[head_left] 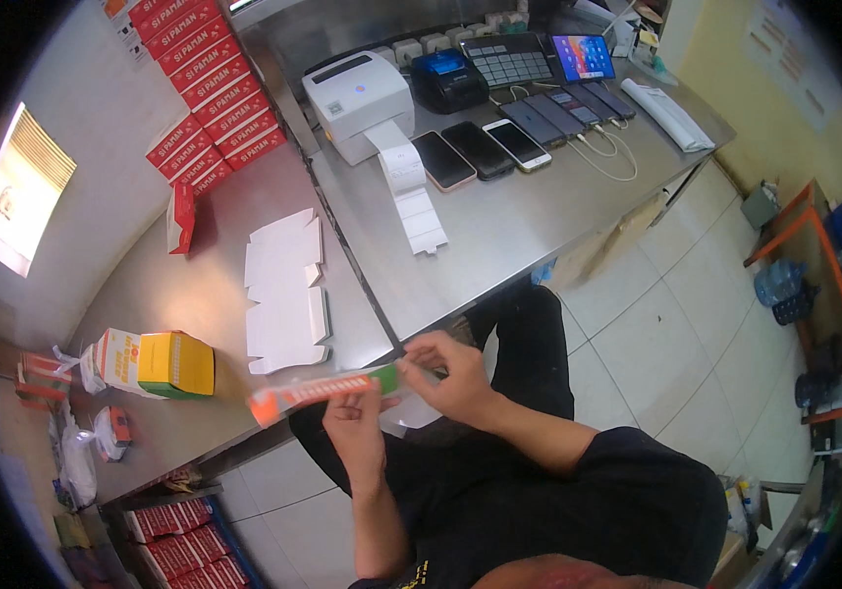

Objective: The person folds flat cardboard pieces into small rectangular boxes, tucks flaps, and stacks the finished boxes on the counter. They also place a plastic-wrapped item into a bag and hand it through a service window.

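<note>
Where steel counters (499, 226) meet, perhaps tiles (656, 344).

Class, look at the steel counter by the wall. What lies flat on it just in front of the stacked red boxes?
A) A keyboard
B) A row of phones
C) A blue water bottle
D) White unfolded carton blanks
D: the white unfolded carton blanks lie flat on the steel counter below the stacked red boxes, while the phones sit on the other counter beside the white label printer.
</note>
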### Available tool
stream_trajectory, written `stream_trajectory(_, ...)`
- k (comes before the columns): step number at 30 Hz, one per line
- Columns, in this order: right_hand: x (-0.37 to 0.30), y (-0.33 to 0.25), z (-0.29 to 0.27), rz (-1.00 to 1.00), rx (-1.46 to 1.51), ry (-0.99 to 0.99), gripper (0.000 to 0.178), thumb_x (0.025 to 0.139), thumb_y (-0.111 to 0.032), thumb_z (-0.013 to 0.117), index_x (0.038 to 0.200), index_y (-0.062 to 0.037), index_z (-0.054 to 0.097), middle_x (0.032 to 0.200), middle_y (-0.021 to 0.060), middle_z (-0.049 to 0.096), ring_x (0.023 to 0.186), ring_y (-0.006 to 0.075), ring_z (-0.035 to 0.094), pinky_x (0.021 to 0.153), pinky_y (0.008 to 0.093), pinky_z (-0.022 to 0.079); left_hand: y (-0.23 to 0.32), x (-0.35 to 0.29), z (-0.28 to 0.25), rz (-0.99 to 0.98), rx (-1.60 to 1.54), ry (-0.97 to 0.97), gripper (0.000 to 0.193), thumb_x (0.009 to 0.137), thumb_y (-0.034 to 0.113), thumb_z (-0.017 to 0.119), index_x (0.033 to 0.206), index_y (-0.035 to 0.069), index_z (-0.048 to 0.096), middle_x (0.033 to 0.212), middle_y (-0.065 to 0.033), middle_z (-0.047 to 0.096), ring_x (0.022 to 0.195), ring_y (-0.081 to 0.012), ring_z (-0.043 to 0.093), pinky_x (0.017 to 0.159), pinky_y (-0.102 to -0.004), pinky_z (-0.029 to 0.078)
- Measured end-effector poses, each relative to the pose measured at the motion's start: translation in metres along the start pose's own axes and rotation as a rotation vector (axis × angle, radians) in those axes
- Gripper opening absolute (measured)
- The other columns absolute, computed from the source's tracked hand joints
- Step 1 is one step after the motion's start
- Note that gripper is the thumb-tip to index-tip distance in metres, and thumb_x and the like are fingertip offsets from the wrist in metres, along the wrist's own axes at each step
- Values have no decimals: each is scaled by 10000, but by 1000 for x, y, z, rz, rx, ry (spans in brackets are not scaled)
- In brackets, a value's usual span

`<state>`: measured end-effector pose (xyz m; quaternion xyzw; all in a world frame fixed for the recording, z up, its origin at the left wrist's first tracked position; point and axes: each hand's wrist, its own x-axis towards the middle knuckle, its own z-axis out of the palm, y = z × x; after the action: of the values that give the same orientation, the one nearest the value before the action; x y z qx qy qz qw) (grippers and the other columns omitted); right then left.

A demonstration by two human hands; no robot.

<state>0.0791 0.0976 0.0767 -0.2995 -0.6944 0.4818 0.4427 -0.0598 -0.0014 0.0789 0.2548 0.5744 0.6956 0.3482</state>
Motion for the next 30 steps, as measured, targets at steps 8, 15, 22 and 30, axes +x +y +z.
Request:
stream_trajectory(8, 1, 13, 12, 209, 327, -9, 187, 956, -151, 747, 938, 34, 721, 1155, 152, 724, 1019, 169, 705, 862, 307, 580, -14, -10, 15, -44, -37, -15, 272, 1022, 97, 661, 1262, -27, 635, 1205, -143, 701, 1044, -245, 724, 750, -362, 660)
stream_trajectory(15, 3, 8, 4, 232, 399, -140, 156, 983, -131, 722, 967, 23, 743, 1210, 134, 691, 1010, 146, 683, 870, 288, 561, -5, -12, 15, -66, -8, 34, 257, 1010, 84, 676, 1236, -34, 644, 1194, -147, 694, 1022, -216, 710, 679, -323, 650)
stream_trajectory(22, 7, 3, -5, 312, 350, -244, 113, 978, -103, 726, 998, 7, 740, 1157, 107, 703, 988, 128, 681, 849, 277, 563, -12, -13, 14, 143, 27, 68, 179, 987, 25, 692, 1150, -44, 664, 1132, -142, 701, 967, -200, 706, 687, -323, 664)
stream_trajectory(30, -7, 7, 6, 26, 119, -125, 235, 896, -147, 805, 1012, 7, 671, 1060, 139, 732, 932, 207, 734, 793, 323, 587, 3, -19, 10, 428, 703, -2, 207, 924, 58, 717, 1107, -39, 710, 1072, -169, 722, 992, -317, 696, 866, -450, 564)
